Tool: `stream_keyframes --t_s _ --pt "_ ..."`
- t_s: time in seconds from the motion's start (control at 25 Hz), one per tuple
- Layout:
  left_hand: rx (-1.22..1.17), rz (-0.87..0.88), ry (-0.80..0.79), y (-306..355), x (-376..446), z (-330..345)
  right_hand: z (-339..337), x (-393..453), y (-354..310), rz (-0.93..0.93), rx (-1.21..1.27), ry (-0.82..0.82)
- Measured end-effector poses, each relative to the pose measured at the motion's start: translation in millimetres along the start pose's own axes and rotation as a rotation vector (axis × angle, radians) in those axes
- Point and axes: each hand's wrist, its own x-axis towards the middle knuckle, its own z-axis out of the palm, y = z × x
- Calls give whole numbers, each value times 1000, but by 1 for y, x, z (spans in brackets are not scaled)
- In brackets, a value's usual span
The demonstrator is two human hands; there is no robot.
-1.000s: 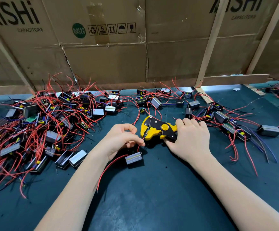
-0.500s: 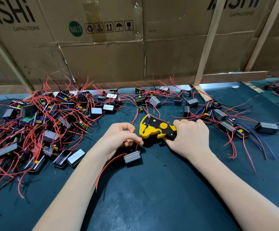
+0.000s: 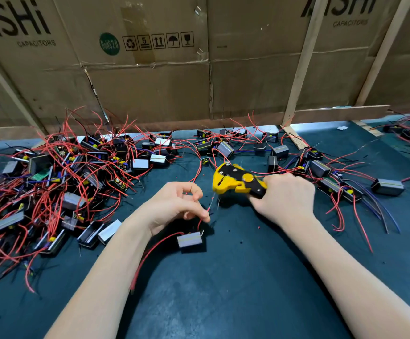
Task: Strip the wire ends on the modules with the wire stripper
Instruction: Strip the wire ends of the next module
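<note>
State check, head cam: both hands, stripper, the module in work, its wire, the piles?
left hand: pinches the red wire
red wire: end clear of the stripper, bare tip showing
right hand: grips the wire stripper
wire stripper: held just above the table, head toward the left hand
module: flat on the table
left pile: tangled
right group: loosely spread

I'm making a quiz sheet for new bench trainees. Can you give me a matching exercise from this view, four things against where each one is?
Things:
1. wire stripper
2. red wire
3. grey module
4. big tangled pile of modules

Places:
A. on the mat just below the left hand
B. gripped in the right hand
C. on the left side of the table
D. pinched in the left hand

Pairs: 1-B, 2-D, 3-A, 4-C
</note>
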Motion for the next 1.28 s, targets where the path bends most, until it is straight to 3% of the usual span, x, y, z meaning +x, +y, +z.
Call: stream_keyframes --t_s 0.24,0.48,0.72,0.84,0.96,1.12,1.28 --pt "59 32 -130 3 -8 -7 6 12 40 262 95 77" --pt "162 71 64 -4 -1 -10 13 9 31 178 122 136" --pt "427 31 423 -15 7 -4 19 3 26 102 89 117" --pt "511 65 462 -16 8 -3 19 3 22 76 60 99" --pt "466 101 436 -15 7 -3 20 1 18 56 34 84" --pt "164 151 292 -9 3 0 18 -2 14 47 19 74" --pt "42 171 242 -6 3 6 15 -4 9 16 21 88"
